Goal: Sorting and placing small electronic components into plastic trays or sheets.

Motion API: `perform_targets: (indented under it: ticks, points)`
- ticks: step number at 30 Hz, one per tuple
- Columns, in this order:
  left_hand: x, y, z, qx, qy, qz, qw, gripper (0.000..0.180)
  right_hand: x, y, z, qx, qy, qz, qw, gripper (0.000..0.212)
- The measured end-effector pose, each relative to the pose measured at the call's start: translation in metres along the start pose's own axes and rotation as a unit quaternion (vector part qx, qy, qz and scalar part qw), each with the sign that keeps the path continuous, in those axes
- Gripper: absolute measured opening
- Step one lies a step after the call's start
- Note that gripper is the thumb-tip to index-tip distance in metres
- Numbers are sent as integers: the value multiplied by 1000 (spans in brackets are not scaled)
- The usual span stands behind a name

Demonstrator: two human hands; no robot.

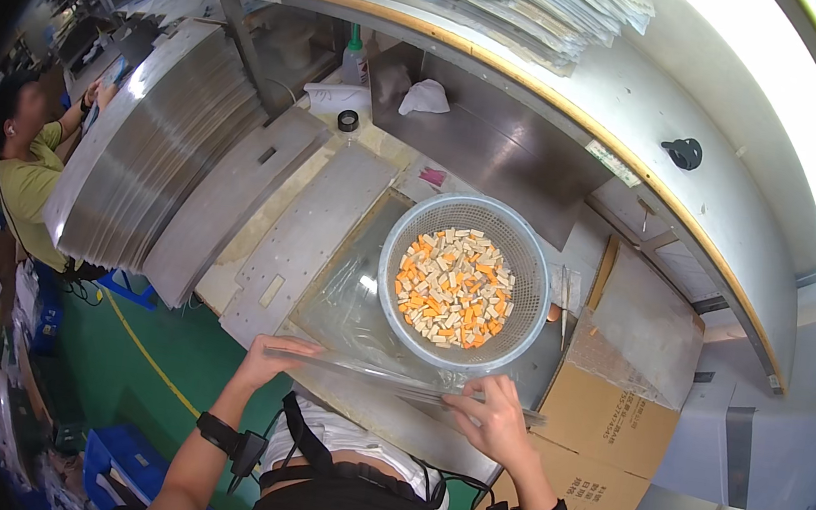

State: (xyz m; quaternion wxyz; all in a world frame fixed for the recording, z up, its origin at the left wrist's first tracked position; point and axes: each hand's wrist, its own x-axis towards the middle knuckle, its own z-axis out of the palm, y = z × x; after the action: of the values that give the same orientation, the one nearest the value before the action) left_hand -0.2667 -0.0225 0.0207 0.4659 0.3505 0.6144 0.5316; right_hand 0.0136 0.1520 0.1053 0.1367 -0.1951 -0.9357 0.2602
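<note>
Evidently, the most conspicuous writing is on the brown cardboard point(576, 407) to the right of your grey perforated basket point(529, 287): two blocks of dark printed characters, turned sideways to you. Small pale labels point(612, 163) sit on the shelf edge beyond the basket, too small to read. A white paper point(337, 98), beyond the basket and to its left, bears dark marks, also illegible at this size.

You hold a thin bundle of translucent sheets point(374, 376) just on the near side of the basket, seen almost edge-on; whether it touches the rim cannot be told. Your left hand point(267, 358), near and left of the basket, is closed around one end. Your right hand point(493, 414), near and slightly right of it, pinches the bundle close to the other end with bent fingers. Small orange and cream blocks point(455, 286) lie loose inside the basket.
</note>
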Motion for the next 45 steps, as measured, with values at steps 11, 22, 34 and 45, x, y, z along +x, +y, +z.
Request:
perform_targets:
  ticks: [11,22,34,45]
  points:
    - [-1,-3,0,-5,5,1,1000,26,0,1,4,6,6,7,1000,18]
    - [-1,-1,1,-19,8,-11,1000,24,10,-1,-3,-59,-63,-27,996,11]
    - [-2,-3,0,-28,6,-15,999,25,17,-7,-4,-84,-97,8,992,17]
    - [-2,-5,0,-31,6,-7,999,25,3,-3,25,-157,-121,36,980,8]
